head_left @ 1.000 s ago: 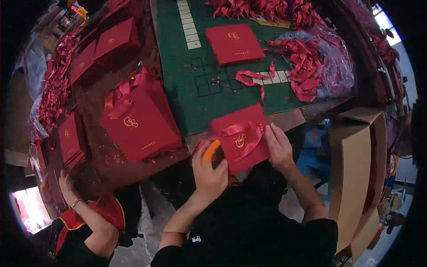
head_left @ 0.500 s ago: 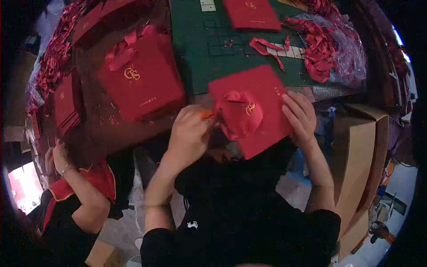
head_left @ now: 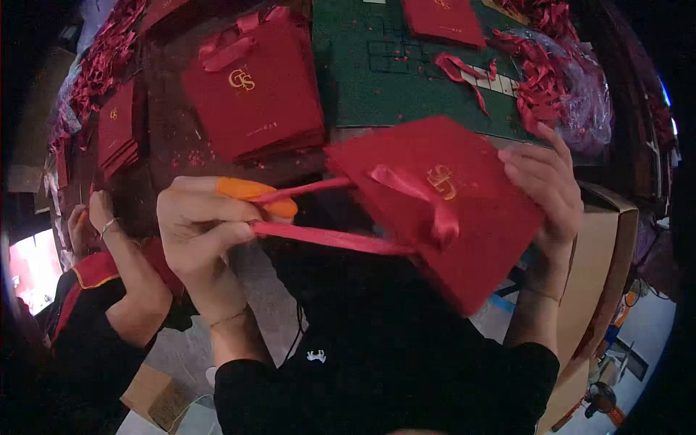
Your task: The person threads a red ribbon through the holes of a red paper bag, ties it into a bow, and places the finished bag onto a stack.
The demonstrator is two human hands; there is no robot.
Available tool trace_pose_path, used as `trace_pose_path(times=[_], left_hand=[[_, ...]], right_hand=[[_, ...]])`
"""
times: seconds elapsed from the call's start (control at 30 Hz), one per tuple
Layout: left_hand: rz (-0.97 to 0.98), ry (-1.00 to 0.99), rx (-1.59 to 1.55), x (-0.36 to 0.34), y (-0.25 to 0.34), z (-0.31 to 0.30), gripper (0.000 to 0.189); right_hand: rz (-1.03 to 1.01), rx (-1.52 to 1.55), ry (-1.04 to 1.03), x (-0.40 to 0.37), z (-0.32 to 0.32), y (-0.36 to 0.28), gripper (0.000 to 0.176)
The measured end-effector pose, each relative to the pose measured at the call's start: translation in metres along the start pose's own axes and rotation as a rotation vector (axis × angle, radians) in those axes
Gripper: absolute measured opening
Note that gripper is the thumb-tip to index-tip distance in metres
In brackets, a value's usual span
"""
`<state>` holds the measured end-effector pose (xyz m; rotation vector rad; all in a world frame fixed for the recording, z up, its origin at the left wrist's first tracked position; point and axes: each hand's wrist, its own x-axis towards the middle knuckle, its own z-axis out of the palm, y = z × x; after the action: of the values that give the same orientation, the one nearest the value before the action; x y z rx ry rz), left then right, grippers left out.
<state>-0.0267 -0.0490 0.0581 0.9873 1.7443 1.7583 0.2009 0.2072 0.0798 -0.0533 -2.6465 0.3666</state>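
Note:
A red paper gift bag (head_left: 482,246) with gold lettering is tilted in the air before my chest. My left hand (head_left: 206,225) is closed, pinching the pink ribbon handle (head_left: 326,235) and pulling its two strands taut to the left of the bag. Orange covers (head_left: 250,190) wrap fingers of that hand. A second ribbon loop (head_left: 417,192) lies across the bag's front. At the bag's right side, my right hand (head_left: 547,188) grips the edge, its fingers over the front face; the thumb is hidden behind it.
Stacked red bags (head_left: 261,94) with ribbons lie on the dark table to the left. A green mat (head_left: 362,87) carries another bag (head_left: 446,22), a loose ribbon (head_left: 467,76) and a ribbon heap (head_left: 540,87) in plastic. Cardboard (head_left: 591,268) stands right; a co-worker's arm (head_left: 130,250) is left.
My left hand has moved left and drawn the ribbon strands out from the bag. The bag and my right hand have shifted right, and the bag has tilted. The view has shifted slightly too.

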Motion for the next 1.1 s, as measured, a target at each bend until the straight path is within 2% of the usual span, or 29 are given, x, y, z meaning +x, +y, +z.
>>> trace_pose_path(times=[0.03, 0.13, 0.2, 0.23, 0.27, 0.33, 0.37, 0.43, 0.47, 0.5, 0.53, 0.57, 0.6, 0.63, 0.67, 0.7, 0.73, 0.77, 0.8, 0.87, 0.9, 0.97, 1.0, 1.07, 1.1], left_hand=[[0.031, 0.071, 0.018, 0.001, 0.003, 0.004, 0.029], [-0.031, 0.088, 0.002, 0.004, -0.003, -0.013, 0.028], [-0.029, -0.304, -0.232, 0.013, -0.026, -0.031, 0.025], [0.049, -0.403, -0.332, 0.017, -0.034, -0.032, 0.023], [0.047, -0.47, -0.399, 0.021, -0.036, -0.034, 0.022], [0.055, -0.594, -0.497, 0.028, -0.04, -0.037, 0.022], [-0.034, -0.523, -0.634, 0.024, -0.045, -0.035, 0.023], [-0.188, -0.41, -0.886, 0.015, -0.062, -0.031, 0.026], [-0.272, -0.308, -0.794, 0.009, -0.065, -0.026, 0.021], [-0.343, -0.209, -0.699, 0.002, -0.064, -0.021, 0.019], [-0.339, -0.229, -0.343, 0.001, -0.06, -0.017, 0.021], [-0.432, -0.18, -0.079, 0.003, -0.045, -0.008, 0.027], [-0.424, -0.06, 0.067, -0.003, -0.038, 0.001, 0.03], [-0.364, -0.021, 0.082, -0.007, -0.034, 0.015, 0.033], [-0.313, 0.022, 0.089, -0.011, -0.032, 0.028, 0.036], [-0.112, -0.128, 0.265, -0.01, -0.043, 0.036, 0.044], [0.144, -0.294, 0.533, 0.001, -0.047, 0.055, 0.044], [0.249, -0.403, 0.669, 0.008, -0.06, 0.071, 0.044], [0.316, -0.409, 0.955, 0.008, -0.074, 0.087, 0.043], [0.352, -0.432, 1.023, 0.012, -0.087, 0.098, 0.044], [0.373, -0.399, 0.943, 0.01, -0.098, 0.097, 0.047], [0.388, -0.404, 0.951, 0.008, -0.1, 0.095, 0.048], [0.384, -0.411, 0.966, 0.007, -0.101, 0.094, 0.049], [0.399, -0.393, 0.95, 0.009, -0.103, 0.095, 0.046], [0.374, -0.381, 0.914, 0.01, -0.102, 0.096, 0.046]], right_hand=[[0.003, 0.003, -0.001, -0.003, 0.0, 0.004, 0.026], [0.04, 0.267, -0.126, -0.002, 0.001, 0.015, 0.03], [0.062, 0.351, -0.157, -0.009, 0.005, 0.029, 0.029], [0.076, 0.436, -0.189, -0.013, 0.005, 0.033, 0.029], [0.086, 0.486, -0.215, -0.01, 0.002, 0.032, 0.026], [0.385, 0.667, -0.056, -0.031, 0.004, 0.026, 0.024], [0.591, 1.07, -0.008, -0.04, 0.007, 0.025, 0.029], [0.782, 1.112, 0.013, -0.025, 0.017, 0.018, 0.031], [0.749, 1.063, 0.005, -0.026, 0.029, 0.031, 0.03], [0.805, 0.997, -0.073, -0.029, 0.034, 0.046, 0.029], [0.858, 0.927, -0.138, -0.033, 0.038, 0.063, 0.028], [0.827, 0.882, -0.185, -0.034, 0.047, 0.077, 0.029], [0.778, 0.781, -0.145, -0.037, 0.062, 0.085, 0.029], [0.737, 0.674, -0.105, -0.038, 0.075, 0.093, 0.029], [0.754, 0.84, -0.026, -0.035, 0.086, 0.091, 0.029], [0.579, 0.495, 0.007, -0.032, 0.094, 0.093, 0.034], [0.471, 0.217, -0.017, -0.025, 0.092, 0.091, 0.037], [0.365, -0.053, -0.053, -0.019, 0.093, 0.086, 0.041], [0.351, -0.144, 0.061, -0.015, 0.097, 0.081, 0.041], [0.319, -0.253, 0.145, -0.015, 0.092, 0.095, 0.039], [0.337, -0.216, 0.219, -0.015, 0.086, 0.107, 0.028], [0.692, -0.082, 0.343, -0.016, 0.079, 0.134, 0.018], [0.727, -0.038, 0.502, -0.01, 0.075, 0.142, 0.021], [0.963, 0.001, 0.424, -0.001, 0.069, 0.165, 0.03], [0.855, -0.176, 0.473, -0.002, 0.084, 0.187, 0.037]])
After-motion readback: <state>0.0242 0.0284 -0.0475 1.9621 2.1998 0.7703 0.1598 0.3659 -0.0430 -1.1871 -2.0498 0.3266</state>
